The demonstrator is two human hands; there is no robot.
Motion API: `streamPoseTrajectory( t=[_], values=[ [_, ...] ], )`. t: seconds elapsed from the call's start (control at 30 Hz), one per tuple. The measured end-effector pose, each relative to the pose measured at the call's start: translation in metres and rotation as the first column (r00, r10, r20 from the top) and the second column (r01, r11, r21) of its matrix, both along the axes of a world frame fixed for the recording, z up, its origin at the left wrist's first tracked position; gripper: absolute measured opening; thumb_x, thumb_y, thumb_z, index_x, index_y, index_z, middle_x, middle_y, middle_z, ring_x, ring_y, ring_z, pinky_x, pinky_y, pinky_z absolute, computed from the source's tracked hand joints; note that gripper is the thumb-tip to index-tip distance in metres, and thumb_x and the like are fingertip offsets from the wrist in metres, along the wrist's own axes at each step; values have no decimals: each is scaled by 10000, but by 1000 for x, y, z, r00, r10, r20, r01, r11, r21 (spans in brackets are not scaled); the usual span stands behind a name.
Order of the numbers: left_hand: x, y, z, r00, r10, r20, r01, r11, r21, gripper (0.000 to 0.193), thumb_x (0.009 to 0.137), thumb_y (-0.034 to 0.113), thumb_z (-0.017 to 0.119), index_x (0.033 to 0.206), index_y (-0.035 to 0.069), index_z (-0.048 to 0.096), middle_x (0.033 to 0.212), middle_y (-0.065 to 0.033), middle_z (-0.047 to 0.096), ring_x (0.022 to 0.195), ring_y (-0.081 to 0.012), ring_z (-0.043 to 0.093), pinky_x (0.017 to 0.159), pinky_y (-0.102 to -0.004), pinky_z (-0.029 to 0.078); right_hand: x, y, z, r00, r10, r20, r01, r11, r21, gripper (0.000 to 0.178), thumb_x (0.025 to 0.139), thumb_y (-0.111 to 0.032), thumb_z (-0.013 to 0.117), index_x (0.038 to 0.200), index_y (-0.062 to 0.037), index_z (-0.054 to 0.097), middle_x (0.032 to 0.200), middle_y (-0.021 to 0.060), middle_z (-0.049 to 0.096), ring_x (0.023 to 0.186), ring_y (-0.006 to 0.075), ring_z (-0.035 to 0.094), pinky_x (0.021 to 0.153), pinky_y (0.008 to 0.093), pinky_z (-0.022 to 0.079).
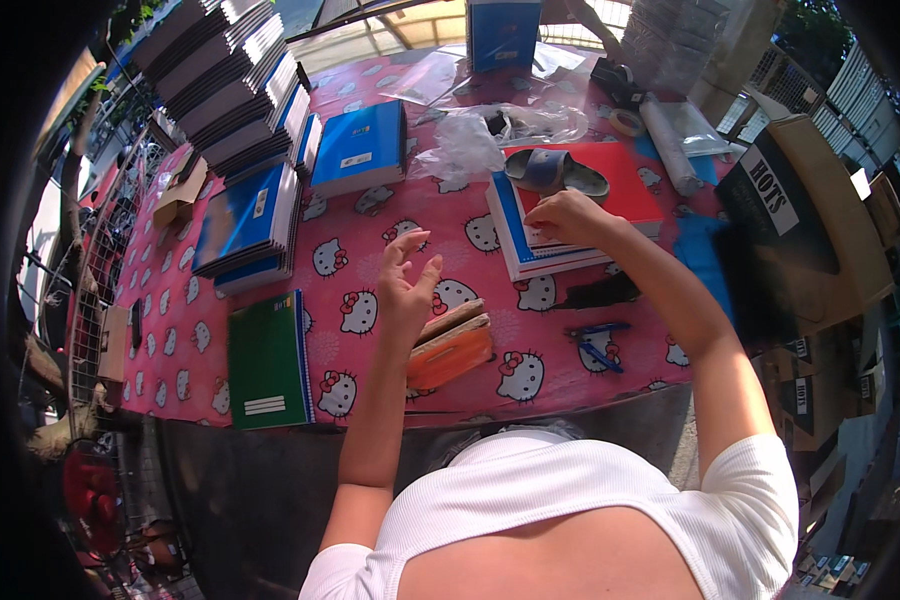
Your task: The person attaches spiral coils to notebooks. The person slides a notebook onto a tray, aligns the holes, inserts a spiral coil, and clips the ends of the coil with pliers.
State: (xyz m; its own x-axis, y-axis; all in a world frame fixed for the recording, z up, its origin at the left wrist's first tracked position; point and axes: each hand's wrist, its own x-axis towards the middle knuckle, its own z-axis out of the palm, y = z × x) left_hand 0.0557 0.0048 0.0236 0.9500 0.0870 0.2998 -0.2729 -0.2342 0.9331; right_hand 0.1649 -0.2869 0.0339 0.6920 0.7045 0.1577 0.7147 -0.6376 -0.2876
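Note:
My left hand (407, 285) hovers over the table with its fingers apart, holding nothing. Just below it is a worn orange block-like object (452, 355) with a brownish top edge. My right hand (568, 217) is at the near left corner of a red notebook (625, 190), its fingers bent together on the edge. That notebook tops a small stack with blue-covered notebooks (510, 225) beneath. A dark slide sandal (542, 168) rests on the red cover, right beyond my fingers; my hand hides part of the corner.
Tall stacks of blue notebooks (245, 225) stand at left, near a green notebook (268, 360). Further back are another blue stack (358, 145) and crumpled clear plastic (460, 140). A blue tool (598, 350) lies near the front edge. A cardboard box (810, 230) stands at right.

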Motion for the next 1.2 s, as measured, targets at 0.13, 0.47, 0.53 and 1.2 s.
streamPoseTrajectory(
  t=[0.13,0.47,0.53,1.2],
  values=[
    [11,-32,-5,983,-149,-111,146,989,-30,308,872,137,667,1169,120,587,1215,-58,591,1167,-210,537,979,-414,397,4,-2,5,994,-23,-110,26,999,20,330,662,-147,768,985,-93,723,873,95,709,834,286,673,759,383,523],
    [12,-46,-23,960,-162,-230,145,986,-88,302,884,115,651,1178,97,585,1215,-79,578,1165,-193,517,900,-314,446,5,-2,11,991,21,-130,-21,1000,-2,344,668,-162,772,996,-85,707,894,103,699,841,278,675,744,379,520],
    [11,-45,-26,963,-165,-212,156,986,-60,302,888,111,645,1181,87,579,1199,-91,579,1140,-192,527,890,-315,460,3,0,11,992,13,-123,-18,999,-35,314,685,-150,760,987,-85,707,895,104,698,840,277,673,744,375,519],
    [73,-103,-20,865,-279,417,16,846,532,148,600,158,779,710,177,682,1023,-3,533,1068,-234,471,939,-476,269,-20,-43,-4,974,-224,17,219,962,166,335,726,-224,768,1002,-62,668,979,133,653,933,335,614,802,434,495]
  ],
)
